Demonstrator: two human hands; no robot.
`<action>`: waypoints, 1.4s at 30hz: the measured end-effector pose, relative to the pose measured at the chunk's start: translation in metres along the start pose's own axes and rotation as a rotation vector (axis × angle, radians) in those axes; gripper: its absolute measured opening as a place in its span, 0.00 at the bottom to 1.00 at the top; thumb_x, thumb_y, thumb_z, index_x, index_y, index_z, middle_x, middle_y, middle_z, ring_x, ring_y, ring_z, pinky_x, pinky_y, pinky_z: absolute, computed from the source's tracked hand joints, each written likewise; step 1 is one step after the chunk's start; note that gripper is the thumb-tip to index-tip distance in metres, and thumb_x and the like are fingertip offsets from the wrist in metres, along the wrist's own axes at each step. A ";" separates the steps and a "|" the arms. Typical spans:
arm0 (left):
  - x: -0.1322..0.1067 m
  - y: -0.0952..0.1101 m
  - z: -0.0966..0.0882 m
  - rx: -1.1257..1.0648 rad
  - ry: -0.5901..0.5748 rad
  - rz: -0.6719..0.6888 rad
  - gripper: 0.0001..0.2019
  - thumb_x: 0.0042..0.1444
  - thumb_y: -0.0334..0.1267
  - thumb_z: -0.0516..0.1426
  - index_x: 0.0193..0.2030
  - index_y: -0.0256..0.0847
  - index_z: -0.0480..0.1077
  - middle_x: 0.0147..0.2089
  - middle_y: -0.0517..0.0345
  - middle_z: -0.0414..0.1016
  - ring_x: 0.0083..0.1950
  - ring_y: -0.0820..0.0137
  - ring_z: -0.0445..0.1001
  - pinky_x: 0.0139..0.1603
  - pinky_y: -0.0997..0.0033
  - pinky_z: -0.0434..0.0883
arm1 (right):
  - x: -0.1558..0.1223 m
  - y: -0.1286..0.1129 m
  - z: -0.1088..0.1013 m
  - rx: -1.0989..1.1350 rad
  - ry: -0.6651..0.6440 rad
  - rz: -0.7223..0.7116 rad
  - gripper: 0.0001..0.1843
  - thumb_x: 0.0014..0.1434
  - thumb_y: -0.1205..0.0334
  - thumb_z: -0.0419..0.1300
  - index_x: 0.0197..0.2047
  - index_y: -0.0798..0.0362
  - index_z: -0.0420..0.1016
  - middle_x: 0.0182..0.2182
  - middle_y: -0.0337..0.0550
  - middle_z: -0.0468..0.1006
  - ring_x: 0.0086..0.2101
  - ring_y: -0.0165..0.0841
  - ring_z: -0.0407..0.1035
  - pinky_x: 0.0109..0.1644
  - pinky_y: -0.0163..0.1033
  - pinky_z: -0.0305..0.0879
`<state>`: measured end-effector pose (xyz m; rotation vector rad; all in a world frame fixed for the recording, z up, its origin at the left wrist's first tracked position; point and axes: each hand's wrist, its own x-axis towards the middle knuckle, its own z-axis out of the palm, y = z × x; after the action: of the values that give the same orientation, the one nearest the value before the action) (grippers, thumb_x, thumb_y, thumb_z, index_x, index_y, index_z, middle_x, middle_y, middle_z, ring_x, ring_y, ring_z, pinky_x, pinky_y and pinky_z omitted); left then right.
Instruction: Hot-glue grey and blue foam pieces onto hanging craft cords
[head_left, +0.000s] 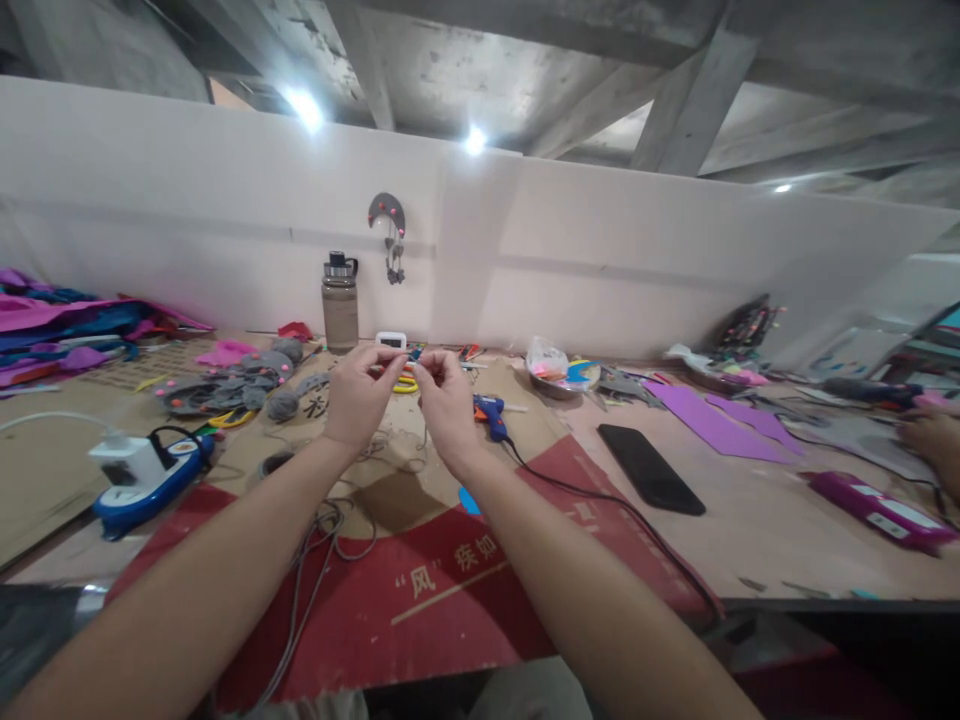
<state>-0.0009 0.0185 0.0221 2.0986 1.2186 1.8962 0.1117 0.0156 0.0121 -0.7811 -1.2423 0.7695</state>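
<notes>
My left hand [365,392] and my right hand [448,405] are raised over the middle of the table, fingertips pinched close together. Between them shows a small dark-blue piece [415,354], too small to make out its kind. Thin grey cord [330,520] lies in loose loops below my hands and trails over the red cardboard's near edge. Just right of my right hand rests a blue glue gun [491,415] with a black cable. Yellow scissor-like handles [406,384] lie partly hidden behind my fingers.
A bottle [340,305] stands by the partition. Grey felt pieces [225,385] and a blue power strip [154,485] lie left. A phone [649,468], purple sheets [716,425] and a magenta power strip [881,510] lie right. Another person's hand [934,435] is at the far right.
</notes>
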 end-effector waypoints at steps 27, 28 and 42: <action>-0.006 0.007 0.015 -0.526 -0.057 -0.304 0.07 0.50 0.40 0.58 0.31 0.37 0.69 0.27 0.60 0.71 0.25 0.77 0.68 0.28 0.75 0.68 | -0.010 -0.014 -0.012 -0.186 -0.011 -0.118 0.11 0.54 0.58 0.54 0.24 0.54 0.67 0.20 0.34 0.67 0.24 0.26 0.60 0.30 0.32 0.56; -0.007 0.006 0.016 -0.540 -0.060 -0.306 0.07 0.50 0.40 0.58 0.30 0.37 0.69 0.27 0.61 0.70 0.25 0.77 0.67 0.28 0.75 0.68 | -0.011 -0.015 -0.012 -0.188 -0.014 -0.117 0.11 0.54 0.58 0.54 0.24 0.54 0.67 0.20 0.34 0.67 0.24 0.26 0.60 0.30 0.32 0.56; -0.009 0.006 0.019 -0.587 -0.083 -0.367 0.06 0.50 0.38 0.56 0.29 0.38 0.67 0.24 0.62 0.66 0.23 0.77 0.64 0.28 0.74 0.65 | -0.011 -0.017 -0.012 -0.177 0.012 -0.022 0.11 0.52 0.59 0.56 0.21 0.53 0.63 0.18 0.32 0.64 0.21 0.25 0.56 0.27 0.32 0.53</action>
<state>0.0195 0.0172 0.0133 1.5145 0.8182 1.7055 0.1234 -0.0037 0.0193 -0.9133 -1.3183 0.6416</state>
